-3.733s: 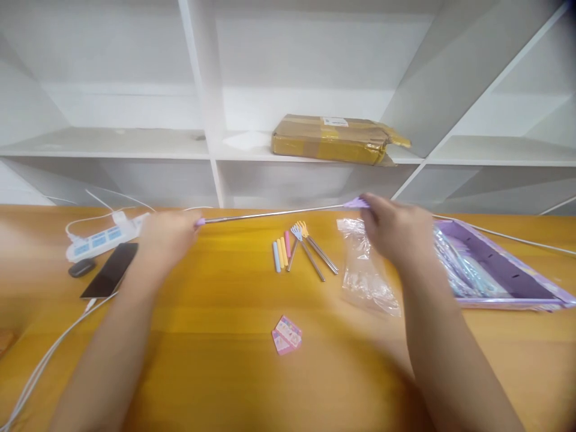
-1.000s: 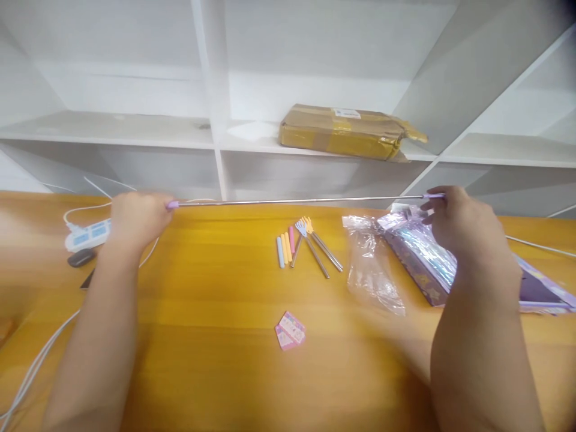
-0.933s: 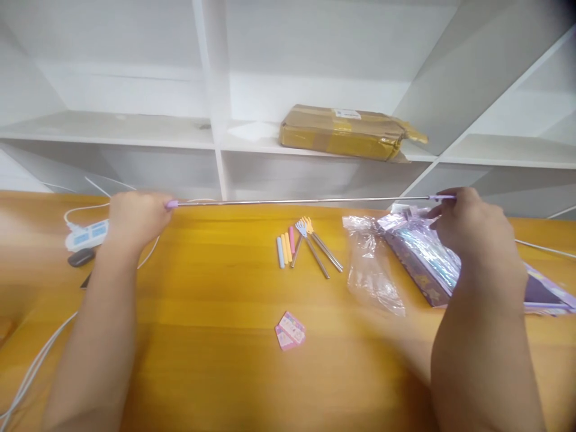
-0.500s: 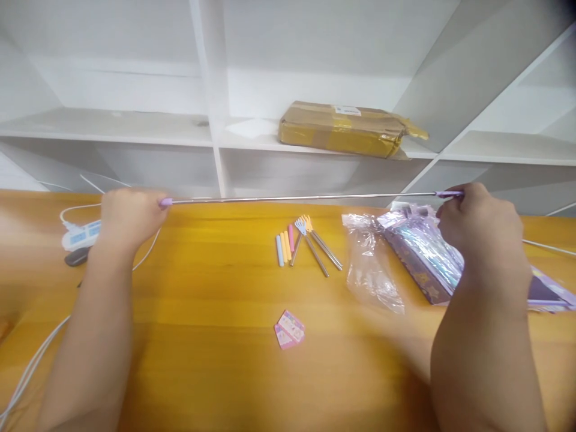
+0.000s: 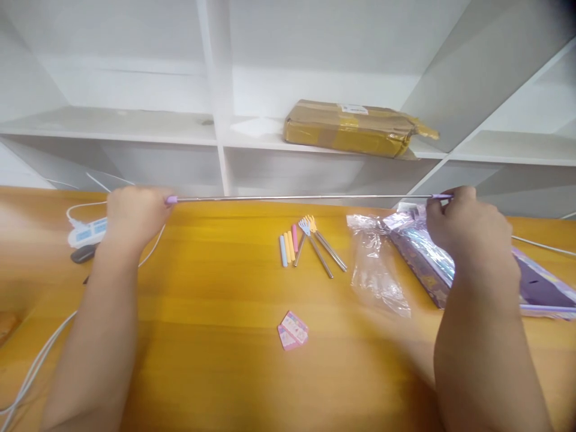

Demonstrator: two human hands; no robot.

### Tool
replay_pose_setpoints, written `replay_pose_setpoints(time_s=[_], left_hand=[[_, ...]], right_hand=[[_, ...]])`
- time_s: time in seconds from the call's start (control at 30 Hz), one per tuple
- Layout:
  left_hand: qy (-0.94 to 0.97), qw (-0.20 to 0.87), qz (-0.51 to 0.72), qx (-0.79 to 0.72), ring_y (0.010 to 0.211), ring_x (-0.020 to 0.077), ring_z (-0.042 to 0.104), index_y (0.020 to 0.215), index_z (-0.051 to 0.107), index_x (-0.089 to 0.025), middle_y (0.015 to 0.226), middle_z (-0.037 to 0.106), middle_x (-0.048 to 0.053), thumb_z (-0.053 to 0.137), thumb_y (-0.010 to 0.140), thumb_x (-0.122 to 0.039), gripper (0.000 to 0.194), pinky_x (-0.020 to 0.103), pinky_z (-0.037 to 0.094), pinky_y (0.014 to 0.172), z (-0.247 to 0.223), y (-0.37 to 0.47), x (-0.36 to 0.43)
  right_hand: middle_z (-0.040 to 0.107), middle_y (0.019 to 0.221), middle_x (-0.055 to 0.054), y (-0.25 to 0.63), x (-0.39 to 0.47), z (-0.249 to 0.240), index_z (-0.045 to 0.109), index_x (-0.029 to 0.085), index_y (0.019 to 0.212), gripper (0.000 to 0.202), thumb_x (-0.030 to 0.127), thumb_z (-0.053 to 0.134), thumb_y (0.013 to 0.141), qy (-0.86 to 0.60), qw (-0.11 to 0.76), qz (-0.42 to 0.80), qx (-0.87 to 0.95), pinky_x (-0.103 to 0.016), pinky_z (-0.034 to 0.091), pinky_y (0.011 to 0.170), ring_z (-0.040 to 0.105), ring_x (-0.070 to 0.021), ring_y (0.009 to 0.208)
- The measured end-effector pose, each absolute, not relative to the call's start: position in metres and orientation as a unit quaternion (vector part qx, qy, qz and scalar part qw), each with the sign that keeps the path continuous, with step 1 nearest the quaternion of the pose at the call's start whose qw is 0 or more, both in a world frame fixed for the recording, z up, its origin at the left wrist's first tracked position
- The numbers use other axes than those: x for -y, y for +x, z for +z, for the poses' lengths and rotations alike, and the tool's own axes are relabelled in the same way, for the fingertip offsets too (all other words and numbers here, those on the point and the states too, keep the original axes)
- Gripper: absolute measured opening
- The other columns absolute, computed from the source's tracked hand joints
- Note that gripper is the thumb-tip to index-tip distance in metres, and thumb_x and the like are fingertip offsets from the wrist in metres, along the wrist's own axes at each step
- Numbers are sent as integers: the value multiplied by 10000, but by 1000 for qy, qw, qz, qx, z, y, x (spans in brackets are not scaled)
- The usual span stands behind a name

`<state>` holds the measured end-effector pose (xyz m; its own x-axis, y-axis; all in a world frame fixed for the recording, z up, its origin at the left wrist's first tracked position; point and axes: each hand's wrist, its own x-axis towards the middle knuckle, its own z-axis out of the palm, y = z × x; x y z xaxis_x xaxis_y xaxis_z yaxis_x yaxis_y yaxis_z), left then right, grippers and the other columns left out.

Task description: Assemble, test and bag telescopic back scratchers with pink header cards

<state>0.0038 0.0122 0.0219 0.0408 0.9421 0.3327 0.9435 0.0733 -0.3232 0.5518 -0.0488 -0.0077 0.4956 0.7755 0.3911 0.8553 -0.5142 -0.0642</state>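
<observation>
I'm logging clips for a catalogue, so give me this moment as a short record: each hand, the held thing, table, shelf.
left hand: closed around the rod's left end, a purple tip showing
right hand: gripping the rod's purple right end
held thing: thin metal rod, roughly level between the hands
table, middle: four coloured sticks beside metal-stemmed claw tools; pink cards nearer the person
table, right: clear plastic bag; purple box, partly hidden by the right arm
table, left: power strip, partly hidden
shelf: taped cardboard box
</observation>
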Motion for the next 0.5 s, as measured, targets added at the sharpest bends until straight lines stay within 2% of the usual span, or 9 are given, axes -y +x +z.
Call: replay_pose_setpoints(time_s=[0.1, 0.2, 0.33, 0.5], left_hand=[[-682, 244, -3, 689, 768, 212, 571, 947, 748, -189, 854, 736, 85, 416, 993, -305, 355, 305, 282, 683, 25, 3, -9], [-681, 240, 14, 691, 775, 221, 592, 950, 751, -190, 832, 734, 90, 410, 996, -307, 364, 309, 299, 689, 28, 5, -7], [-720, 211, 34, 661, 798, 289, 660, 951, 760, -213, 842, 743, 125, 371, 1033, -368, 426, 341, 331, 675, 25, 21, -7], [-776, 181, 13, 604, 835, 327, 719, 964, 747, -198, 865, 754, 160, 306, 1080, -357, 484, 367, 388, 673, -1, 64, -1]], right_hand=[[701, 1086, -310, 550, 50, -7, 580, 141, 1399, 572, 510, 309, 1056, -881, 112, -124, 442, -411, 321, 691, 607, -340, 828], [706, 1066, -308, 553, 52, -5, 576, 155, 1402, 558, 510, 310, 1063, -884, 88, -119, 443, -408, 313, 676, 597, -324, 787], [718, 1063, -289, 551, 51, -4, 570, 175, 1398, 521, 493, 308, 1078, -865, 80, -127, 479, -391, 303, 658, 593, -306, 770], [729, 918, -201, 504, 38, -18, 562, 180, 1354, 455, 436, 275, 1110, -803, 63, -153, 573, -345, 279, 661, 620, -274, 745]])
